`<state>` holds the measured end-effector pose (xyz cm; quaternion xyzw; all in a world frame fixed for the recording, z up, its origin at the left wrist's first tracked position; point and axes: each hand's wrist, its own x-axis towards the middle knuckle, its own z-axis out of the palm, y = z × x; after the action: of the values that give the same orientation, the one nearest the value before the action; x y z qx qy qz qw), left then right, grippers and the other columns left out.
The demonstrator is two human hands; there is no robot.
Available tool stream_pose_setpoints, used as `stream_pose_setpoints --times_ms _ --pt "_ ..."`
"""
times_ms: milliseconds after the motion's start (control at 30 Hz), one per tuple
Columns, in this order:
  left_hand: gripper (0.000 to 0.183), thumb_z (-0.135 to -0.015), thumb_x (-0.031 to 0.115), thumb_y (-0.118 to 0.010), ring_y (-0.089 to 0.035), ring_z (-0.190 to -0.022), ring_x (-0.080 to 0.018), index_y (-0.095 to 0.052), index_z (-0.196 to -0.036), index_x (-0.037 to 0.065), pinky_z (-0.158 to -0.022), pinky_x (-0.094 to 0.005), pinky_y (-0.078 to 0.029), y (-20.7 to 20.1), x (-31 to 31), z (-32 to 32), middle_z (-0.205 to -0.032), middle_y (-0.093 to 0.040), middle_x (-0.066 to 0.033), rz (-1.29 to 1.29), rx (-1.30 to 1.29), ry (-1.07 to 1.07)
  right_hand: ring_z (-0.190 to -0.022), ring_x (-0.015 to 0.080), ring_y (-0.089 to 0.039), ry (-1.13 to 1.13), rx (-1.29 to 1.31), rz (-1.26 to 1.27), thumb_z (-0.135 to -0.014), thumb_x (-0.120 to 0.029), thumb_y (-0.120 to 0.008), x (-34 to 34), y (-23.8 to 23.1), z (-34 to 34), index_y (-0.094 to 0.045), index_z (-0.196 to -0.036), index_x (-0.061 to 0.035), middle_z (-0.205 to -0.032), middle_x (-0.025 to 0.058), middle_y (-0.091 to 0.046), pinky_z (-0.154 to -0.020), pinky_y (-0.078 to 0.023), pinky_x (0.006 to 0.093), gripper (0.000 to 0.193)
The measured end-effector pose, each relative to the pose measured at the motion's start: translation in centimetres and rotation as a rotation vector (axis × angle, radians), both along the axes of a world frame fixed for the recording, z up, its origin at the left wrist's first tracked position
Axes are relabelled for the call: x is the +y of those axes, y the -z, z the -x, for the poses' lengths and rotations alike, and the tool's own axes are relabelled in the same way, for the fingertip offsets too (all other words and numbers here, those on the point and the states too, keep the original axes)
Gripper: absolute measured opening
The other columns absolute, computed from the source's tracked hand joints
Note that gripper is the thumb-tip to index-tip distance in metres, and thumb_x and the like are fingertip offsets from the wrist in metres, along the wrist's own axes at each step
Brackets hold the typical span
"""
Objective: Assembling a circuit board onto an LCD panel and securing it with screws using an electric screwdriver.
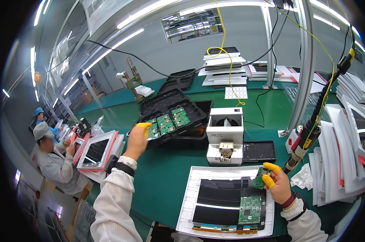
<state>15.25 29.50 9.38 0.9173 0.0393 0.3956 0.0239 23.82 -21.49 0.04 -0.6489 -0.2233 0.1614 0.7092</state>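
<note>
The left hand (136, 139), with yellow finger cots, reaches out over the green surface (166, 169) to the black tray (172, 107) of small green boards (166, 122); its fingers touch the tray's near edge beside the nearest boards, but whether they pinch one I cannot tell. The right hand (277, 183), also with yellow cots, grips a small green board (260, 178) between thumb and fingers, holding it tilted just above the upper right corner of the white panel (227, 201) that lies flat at the near edge of the surface. A larger green board (249, 209) sits already in the panel's lower right part, just below the held one. Behind the panel stands a white box-shaped machine (225, 135) with a black mesh tray (259, 151) beside it. A hanging driver (307, 139) dangles just right of the right hand. White panels stack at the far right (348, 141). At the left, other people (53, 157) work.
</note>
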Motion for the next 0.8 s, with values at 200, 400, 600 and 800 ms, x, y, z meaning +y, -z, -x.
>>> stream_pose_setpoints --times_ms 200,400,600,800 --pt "0.026 -0.081 0.014 -0.073 -0.060 -0.088 -0.0406 -0.067 -0.102 0.000 -0.080 -0.0469 -0.048 2.0 -2.2 -2.1 -0.094 -0.066 -0.0197 -0.100 0.440 -0.179 -0.073 0.0042 -0.056 0.027 0.003 -0.027 -0.096 -0.005 -0.061 0.0 0.1 -0.2 -0.048 -0.136 -0.0043 -0.100 0.0019 -0.064 -0.064 -0.048 0.0192 0.042" --pt "0.029 -0.079 -0.004 -0.066 -0.063 -0.098 -0.0375 -0.069 -0.107 0.002 -0.088 -0.0424 -0.049 2.7 1.9 0.9 -0.101 -0.068 -0.0200 0.088 0.329 -0.211 -0.070 0.0042 -0.055 0.006 -0.035 -0.007 -0.095 -0.005 -0.062 0.0 -0.1 -0.3 -0.048 -0.135 -0.0039 -0.095 0.0008 -0.063 -0.063 -0.048 0.0195 0.043" --pt "0.036 -0.075 -0.013 -0.057 -0.064 -0.097 -0.0356 -0.070 -0.105 0.004 -0.089 -0.0413 -0.049 2.5 5.1 4.4 -0.101 -0.069 -0.0187 0.115 0.325 -0.270 -0.070 0.0046 -0.054 0.007 -0.032 -0.007 -0.095 -0.005 -0.061 -0.2 -0.1 0.1 -0.048 -0.136 -0.0039 -0.091 0.0002 -0.061 -0.063 -0.048 0.0200 0.043" --pt "0.053 -0.068 -0.015 -0.046 -0.046 -0.121 -0.0426 -0.059 -0.117 0.002 -0.108 -0.0480 -0.033 3.1 7.0 5.7 -0.123 -0.055 -0.0247 0.004 0.208 -0.268 -0.072 0.0048 -0.051 -0.010 -0.014 -0.076 -0.094 -0.007 -0.062 -0.3 -0.2 -0.2 -0.044 -0.140 -0.0086 -0.088 -0.0022 -0.051 -0.063 -0.047 0.0204 0.049"
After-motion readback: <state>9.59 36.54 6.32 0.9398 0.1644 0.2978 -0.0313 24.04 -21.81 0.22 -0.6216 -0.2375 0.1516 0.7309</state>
